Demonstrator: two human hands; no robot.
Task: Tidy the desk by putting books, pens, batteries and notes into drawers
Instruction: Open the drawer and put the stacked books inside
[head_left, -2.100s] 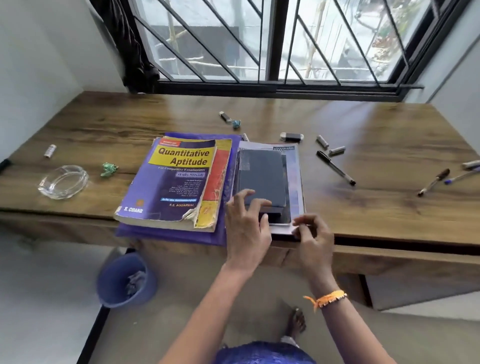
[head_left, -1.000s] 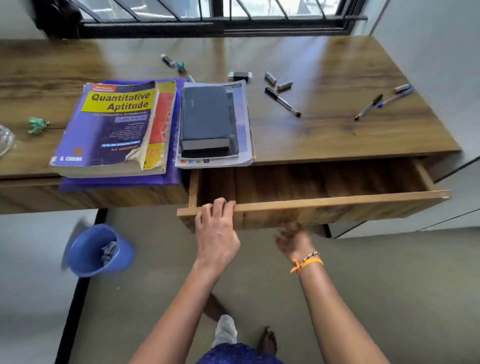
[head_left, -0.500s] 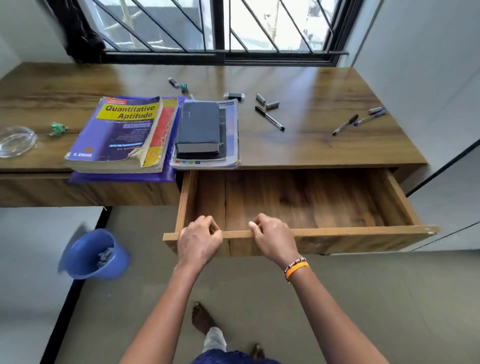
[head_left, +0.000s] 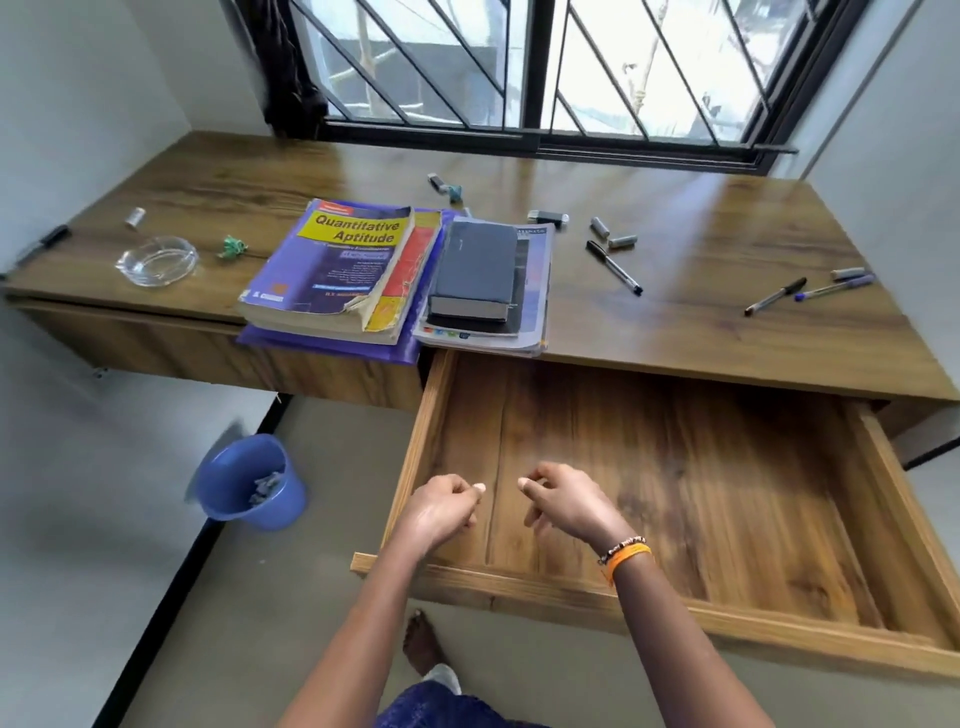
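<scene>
The right-hand drawer (head_left: 675, 499) of the wooden desk (head_left: 701, 322) stands pulled far out, with bare boards inside. My left hand (head_left: 441, 512) and my right hand (head_left: 563, 506) hover over its front left part, fingers loosely curled, holding nothing. On the desk edge lie the "Quantitative Aptitude" book (head_left: 337, 270) on a purple folder (head_left: 332, 347), and a dark book (head_left: 475, 270) on a magazine (head_left: 535, 291). Pens (head_left: 613, 266) (head_left: 774, 296) (head_left: 831, 288) and batteries (head_left: 600, 227) (head_left: 622, 241) are scattered to the right.
A glass ashtray (head_left: 156, 260), a small battery (head_left: 135, 217), a green scrap (head_left: 232, 246) and a black marker (head_left: 44, 243) sit at the desk's left. A black USB stick (head_left: 548, 216) lies near the middle. A blue bin (head_left: 249, 483) stands on the floor left of the drawer.
Both hands pulled the drawer out by its front edge, then let go and lifted over its inside. The view has tilted up toward the window.
</scene>
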